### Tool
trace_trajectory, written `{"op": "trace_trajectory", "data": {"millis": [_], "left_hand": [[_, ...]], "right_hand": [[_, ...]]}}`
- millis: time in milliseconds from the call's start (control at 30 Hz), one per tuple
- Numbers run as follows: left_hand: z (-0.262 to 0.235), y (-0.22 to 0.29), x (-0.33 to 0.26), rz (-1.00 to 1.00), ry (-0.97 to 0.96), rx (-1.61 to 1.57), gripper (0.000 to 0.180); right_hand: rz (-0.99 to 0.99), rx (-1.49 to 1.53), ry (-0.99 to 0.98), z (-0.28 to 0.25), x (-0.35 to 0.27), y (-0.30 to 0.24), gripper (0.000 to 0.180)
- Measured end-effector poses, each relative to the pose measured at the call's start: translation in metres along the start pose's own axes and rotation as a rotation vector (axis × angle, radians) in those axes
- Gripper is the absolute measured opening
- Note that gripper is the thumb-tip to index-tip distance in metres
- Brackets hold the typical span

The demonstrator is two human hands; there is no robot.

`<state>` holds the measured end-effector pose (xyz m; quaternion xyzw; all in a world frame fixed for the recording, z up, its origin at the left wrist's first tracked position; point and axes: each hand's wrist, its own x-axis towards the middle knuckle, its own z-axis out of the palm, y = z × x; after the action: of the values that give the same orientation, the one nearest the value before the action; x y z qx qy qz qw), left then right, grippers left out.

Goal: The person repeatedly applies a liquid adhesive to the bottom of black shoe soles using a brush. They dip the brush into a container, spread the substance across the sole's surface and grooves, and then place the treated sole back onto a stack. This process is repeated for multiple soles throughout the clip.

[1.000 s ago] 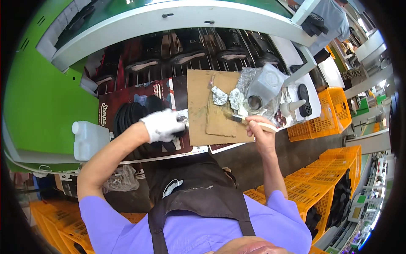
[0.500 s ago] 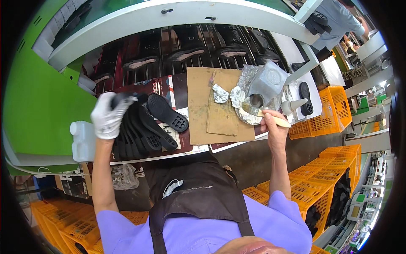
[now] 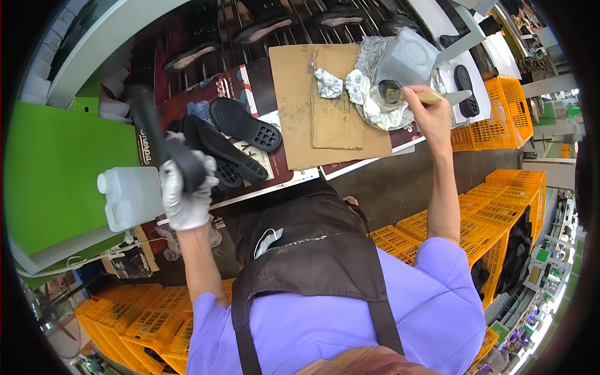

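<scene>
Sole (image 3: pixel 165 144) left of cardboard (image 3: pixel 290 106), end clasped in left hand (image 3: pixel 186 194), seemingly leaving the rest free; brush (image 3: pixel 430 98) pinched in right hand (image 3: pixel 431 117) at mouth of jug (image 3: pixel 409 57), by cardboard's right edge, probably for easy reach.

Over there, the maroon-printed worktop (image 3: pixel 215 85) carries a cluster of black shoe soles (image 3: pixel 245 124) and, just right of them, a brown cardboard sheet (image 3: pixel 292 125) bearing a smaller cardboard piece (image 3: pixel 337 125) and crumpled white wads (image 3: pixel 329 84). Orange crates (image 3: pixel 494 203) stand on the dark floor (image 3: pixel 397 182).

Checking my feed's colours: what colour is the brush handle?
The brush handle is pale cream, seen in the head view.
</scene>
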<state>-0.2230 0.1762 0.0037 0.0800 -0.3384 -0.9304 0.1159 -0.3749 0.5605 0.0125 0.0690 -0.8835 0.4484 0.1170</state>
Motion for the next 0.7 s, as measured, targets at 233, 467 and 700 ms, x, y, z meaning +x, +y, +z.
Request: {"op": "trace_trajectory", "data": {"millis": [233,467,700], "left_hand": [[0.022,-0.043,0.009,-0.194,-0.116,0.375,0.048],[0.041,-0.069,0.012,-0.286,-0.121,0.070,0.050],[0.039,-0.105,0.026,-0.410,-0.101,-0.130,0.058]], "right_hand": [[-0.143,-0.330,-0.007,0.028,0.023,0.050,0.015],[0.199,0.274,0.081,0.012,0.016,0.041,0.020],[0.287,0.344,0.179,0.016,-0.012,0.056,0.019]]}}
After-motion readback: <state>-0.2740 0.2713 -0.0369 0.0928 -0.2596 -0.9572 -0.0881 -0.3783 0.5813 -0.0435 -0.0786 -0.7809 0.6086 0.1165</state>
